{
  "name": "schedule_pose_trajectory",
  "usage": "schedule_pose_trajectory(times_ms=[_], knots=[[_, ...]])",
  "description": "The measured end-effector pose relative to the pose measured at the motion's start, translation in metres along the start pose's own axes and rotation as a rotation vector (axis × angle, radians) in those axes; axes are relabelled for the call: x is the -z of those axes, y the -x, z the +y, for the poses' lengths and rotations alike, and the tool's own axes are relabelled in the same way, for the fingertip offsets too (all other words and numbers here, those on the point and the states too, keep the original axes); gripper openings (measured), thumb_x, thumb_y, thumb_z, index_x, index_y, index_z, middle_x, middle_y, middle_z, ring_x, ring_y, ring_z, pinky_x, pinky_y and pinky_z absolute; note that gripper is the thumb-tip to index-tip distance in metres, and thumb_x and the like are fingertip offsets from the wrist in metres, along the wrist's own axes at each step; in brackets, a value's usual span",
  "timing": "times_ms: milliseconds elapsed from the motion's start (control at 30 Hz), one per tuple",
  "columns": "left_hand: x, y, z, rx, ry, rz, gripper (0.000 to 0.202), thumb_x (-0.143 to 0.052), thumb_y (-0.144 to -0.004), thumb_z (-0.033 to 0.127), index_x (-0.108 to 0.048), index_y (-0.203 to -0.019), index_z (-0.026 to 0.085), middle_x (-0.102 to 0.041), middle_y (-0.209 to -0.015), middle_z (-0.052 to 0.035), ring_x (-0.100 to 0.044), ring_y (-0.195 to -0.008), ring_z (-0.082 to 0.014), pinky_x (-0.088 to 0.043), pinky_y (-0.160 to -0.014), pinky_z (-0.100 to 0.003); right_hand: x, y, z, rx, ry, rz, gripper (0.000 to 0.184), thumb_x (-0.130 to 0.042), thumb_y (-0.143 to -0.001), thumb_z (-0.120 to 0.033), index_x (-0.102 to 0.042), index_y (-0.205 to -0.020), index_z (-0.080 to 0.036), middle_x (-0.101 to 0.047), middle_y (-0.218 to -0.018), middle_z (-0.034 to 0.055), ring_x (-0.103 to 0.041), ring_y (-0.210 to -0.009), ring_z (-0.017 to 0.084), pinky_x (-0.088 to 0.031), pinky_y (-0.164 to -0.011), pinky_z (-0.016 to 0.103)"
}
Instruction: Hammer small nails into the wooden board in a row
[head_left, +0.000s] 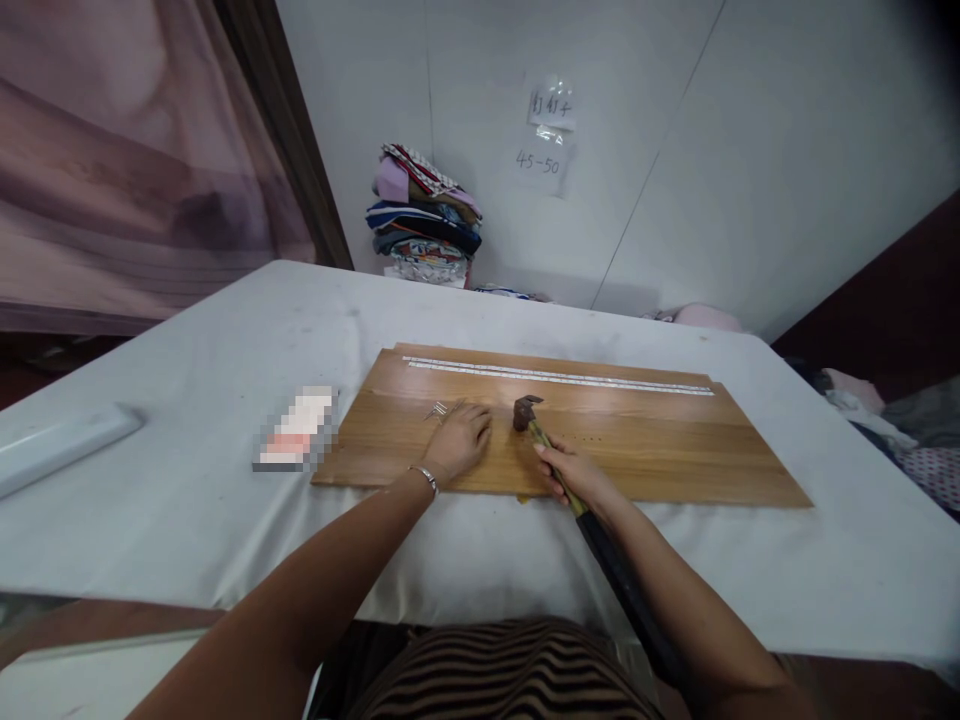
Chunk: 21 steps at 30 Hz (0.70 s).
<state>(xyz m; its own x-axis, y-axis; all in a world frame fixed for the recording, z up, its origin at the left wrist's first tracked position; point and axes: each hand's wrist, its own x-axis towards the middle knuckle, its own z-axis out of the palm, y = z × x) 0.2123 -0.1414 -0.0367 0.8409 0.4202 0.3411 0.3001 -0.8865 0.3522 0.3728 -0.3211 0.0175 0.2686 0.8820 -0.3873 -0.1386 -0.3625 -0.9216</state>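
Observation:
A wooden board lies on the white table, with a thin metal strip along its far edge. My right hand is closed round the handle of a hammer, whose head rests on the board. My left hand lies on the board to the left of the hammer head, fingers curled together; whether they pinch anything I cannot make out. A few loose nails lie just beyond its fingertips. A row of small dots marks the board right of the hammer.
The white table carries a blurred box left of the board and a long white object at the far left. Folded clothes are stacked against the back wall. Paper notes hang on the wall.

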Motion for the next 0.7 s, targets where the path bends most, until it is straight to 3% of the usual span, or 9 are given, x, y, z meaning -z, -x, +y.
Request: schedule_pose_trajectory(times_ms=[233,433,700], knots=[[0.001,0.001,0.001,-0.001,0.008,0.009,0.025,-0.050,-0.099,0.020,-0.074,-0.106,0.018,-0.074,-0.123,-0.0113,-0.064,-0.118,-0.0257,-0.043,-0.119,-0.047,0.003,0.004,-0.004,-0.009,-0.014,0.035,0.051,-0.073,-0.073,-0.058,-0.055,-0.108,-0.026,-0.048,-0.058,-0.0137,-0.035,-0.033,0.006,-0.025,-0.030,0.020],[0.001,0.000,0.001,0.013,0.009,0.005,0.024,-0.052,-0.099,0.020,-0.075,-0.105,0.019,-0.074,-0.124,-0.0117,-0.065,-0.118,-0.0268,-0.042,-0.120,-0.052,0.001,0.008,-0.013,-0.023,0.002,0.081,0.048,-0.073,-0.069,-0.059,-0.054,-0.096,-0.025,-0.047,-0.060,-0.0133,-0.037,-0.034,0.006,-0.026,-0.031,0.021],[0.001,-0.001,0.001,0.013,0.008,-0.012,0.027,-0.049,-0.100,0.021,-0.075,-0.108,0.017,-0.074,-0.127,-0.0131,-0.064,-0.120,-0.0277,-0.041,-0.121,-0.051,-0.001,0.004,-0.005,-0.017,-0.009,0.041,0.048,-0.073,-0.071,-0.059,-0.054,-0.099,-0.025,-0.047,-0.058,-0.0144,-0.036,-0.033,0.006,-0.026,-0.031,0.022]])
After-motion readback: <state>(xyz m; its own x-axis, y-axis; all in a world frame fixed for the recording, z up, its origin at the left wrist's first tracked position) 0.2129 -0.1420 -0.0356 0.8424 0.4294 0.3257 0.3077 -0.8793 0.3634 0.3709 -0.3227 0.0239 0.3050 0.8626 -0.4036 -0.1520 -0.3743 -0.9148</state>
